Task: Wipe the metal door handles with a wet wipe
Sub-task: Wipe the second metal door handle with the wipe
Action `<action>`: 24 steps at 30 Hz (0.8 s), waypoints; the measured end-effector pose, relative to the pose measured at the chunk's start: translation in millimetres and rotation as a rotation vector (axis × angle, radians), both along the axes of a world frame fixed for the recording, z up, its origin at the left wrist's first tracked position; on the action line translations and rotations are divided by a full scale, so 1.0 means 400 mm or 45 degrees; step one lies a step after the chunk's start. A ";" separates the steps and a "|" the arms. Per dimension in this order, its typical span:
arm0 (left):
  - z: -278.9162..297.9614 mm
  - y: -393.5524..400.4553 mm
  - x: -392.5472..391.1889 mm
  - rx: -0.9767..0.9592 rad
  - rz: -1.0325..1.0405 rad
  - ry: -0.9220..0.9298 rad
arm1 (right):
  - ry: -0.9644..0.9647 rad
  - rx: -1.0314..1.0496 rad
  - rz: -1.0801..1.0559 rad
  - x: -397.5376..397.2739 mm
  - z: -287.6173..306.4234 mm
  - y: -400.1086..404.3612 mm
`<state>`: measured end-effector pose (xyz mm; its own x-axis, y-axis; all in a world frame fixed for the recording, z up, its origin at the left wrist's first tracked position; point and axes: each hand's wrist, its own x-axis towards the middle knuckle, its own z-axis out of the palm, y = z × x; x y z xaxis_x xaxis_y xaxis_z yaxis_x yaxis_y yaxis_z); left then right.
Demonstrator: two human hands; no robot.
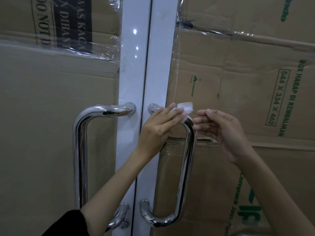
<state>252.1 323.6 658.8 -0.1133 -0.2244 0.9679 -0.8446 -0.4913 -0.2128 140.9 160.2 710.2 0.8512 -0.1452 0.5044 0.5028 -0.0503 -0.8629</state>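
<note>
Left hand [157, 126] pressed the wipe [185, 109] on the top bend of the right handle [187, 160]; right hand [223, 128] was free.

The left hand's fingers lay fairly straight over the white wipe, holding it against the bar where it curves from its upper mount. The right hand hovered just beside that bend, fingers loosely curled, gripping nothing. The left handle [80, 150] was untouched. Both chrome handles flanked the white door frame [136, 65], with taped cardboard [238, 82] behind them.
</note>
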 end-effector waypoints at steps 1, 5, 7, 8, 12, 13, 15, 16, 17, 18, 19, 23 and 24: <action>-0.013 0.008 0.002 -0.105 -0.078 0.112 | -0.006 -0.006 -0.004 -0.001 0.001 -0.002; -0.029 0.025 -0.008 -0.773 -0.593 0.805 | -0.003 0.012 -0.023 -0.003 0.006 -0.012; -0.025 0.015 -0.008 -0.871 -0.647 0.876 | -0.002 0.012 -0.022 0.001 0.011 -0.009; -0.026 0.008 -0.011 -0.868 -0.659 0.841 | -0.005 0.008 -0.020 0.004 0.013 -0.006; -0.054 -0.024 -0.020 -0.683 -0.642 0.602 | -0.006 -0.021 -0.002 0.013 0.015 0.013; -0.042 -0.017 -0.015 -0.683 -0.666 0.625 | -0.004 -0.031 0.004 0.014 0.014 0.016; -0.003 0.006 0.002 -0.687 -0.669 0.771 | 0.000 -0.042 0.011 0.014 0.014 0.017; 0.016 0.018 0.013 -0.666 -0.640 0.837 | 0.002 -0.043 0.013 0.014 0.015 0.017; 0.027 0.027 0.021 -0.633 -0.604 0.866 | 0.002 -0.044 0.012 0.013 0.016 0.016; 0.028 0.031 0.026 -0.596 -0.562 0.856 | 0.000 -0.045 0.010 0.011 0.018 0.015; 0.021 0.030 0.026 -0.561 -0.525 0.824 | -0.003 -0.045 0.003 0.010 0.019 0.013; 0.005 0.019 0.007 -0.366 -0.496 0.601 | -0.008 -0.042 -0.017 0.009 0.021 0.012; 0.023 0.012 0.006 -0.301 -0.477 0.580 | -0.007 -0.044 -0.014 0.011 0.022 0.015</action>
<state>254.4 328.5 668.0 0.2923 -0.0236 0.9560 -0.9485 -0.1344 0.2867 145.1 166.0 719.0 0.8467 -0.1374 0.5140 0.5068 -0.0856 -0.8578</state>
